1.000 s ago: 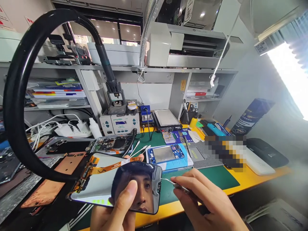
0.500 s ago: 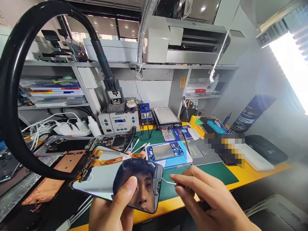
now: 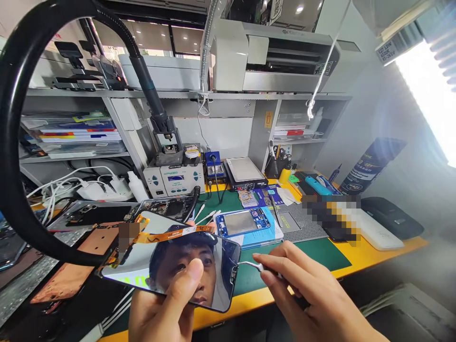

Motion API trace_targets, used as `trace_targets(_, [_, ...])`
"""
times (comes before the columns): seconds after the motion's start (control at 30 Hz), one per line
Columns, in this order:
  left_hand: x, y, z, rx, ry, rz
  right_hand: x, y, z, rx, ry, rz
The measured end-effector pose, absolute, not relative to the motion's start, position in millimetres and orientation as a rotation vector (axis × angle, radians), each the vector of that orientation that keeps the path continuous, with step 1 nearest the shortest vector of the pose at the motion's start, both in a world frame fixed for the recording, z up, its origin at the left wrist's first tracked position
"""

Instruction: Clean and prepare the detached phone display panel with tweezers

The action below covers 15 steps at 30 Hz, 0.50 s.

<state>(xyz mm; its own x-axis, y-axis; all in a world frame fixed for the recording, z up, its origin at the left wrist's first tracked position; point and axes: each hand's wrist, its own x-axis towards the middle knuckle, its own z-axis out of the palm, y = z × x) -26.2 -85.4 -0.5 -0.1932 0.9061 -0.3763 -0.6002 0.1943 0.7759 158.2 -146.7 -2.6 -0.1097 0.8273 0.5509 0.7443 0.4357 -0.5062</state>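
Observation:
My left hand (image 3: 167, 299) is closed around a phone screen (image 3: 224, 285), its thumb lying across the shiny face. The screen is tilted above the bench and mirrors a person. An orange flex cable (image 3: 164, 236) runs along its upper edge. Between thumb and fingers, my right hand (image 3: 306, 289) pinches a thin metal tool with a bent tip (image 3: 249, 263), perhaps tweezers. That tip is at the screen's right edge; whether it touches is hard to tell. Behind the screen, a blue phone frame (image 3: 244, 224) lies on a light-blue box (image 3: 276, 230).
A green mat (image 3: 326, 256) covers part of the yellow bench. At the back stand a hot-air station (image 3: 174, 180) and a flat heating plate (image 3: 245, 171). A thick black hose (image 3: 10, 142) loops on the left, near phone parts (image 3: 96, 242). A dark phone (image 3: 338, 230) lies right.
The screen has tilted slightly in my left hand, so its reflection has shifted left and grown. The bent tool tip stays by the right edge. The whole view has shifted a little.

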Motion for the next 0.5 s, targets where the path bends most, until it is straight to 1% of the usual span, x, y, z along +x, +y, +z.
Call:
trace_targets(0.2, [-24.2, -86.4, 2.2, 0.384, 1.038, 1.401, 159.7, -148.4, -10.1, -1.329, -1.852, 0.207])
trace_targets(0.4, [-25.4, -86.8, 6.4, 0.400, 1.014, 1.391, 156.6, -148.6, -5.6, -1.318, -1.791, -0.101])
trace_targets(0.43, [-25.6, -87.1, 6.8, 0.405, 1.021, 1.380, 156.5, -147.8, -4.9, -1.325, -1.792, -0.096])
trace_targets(0.5, [-26.0, -88.1, 7.1, 0.455, 1.052, 1.424, 157.8, -145.9, -5.2, -1.310, -1.836, 0.020])
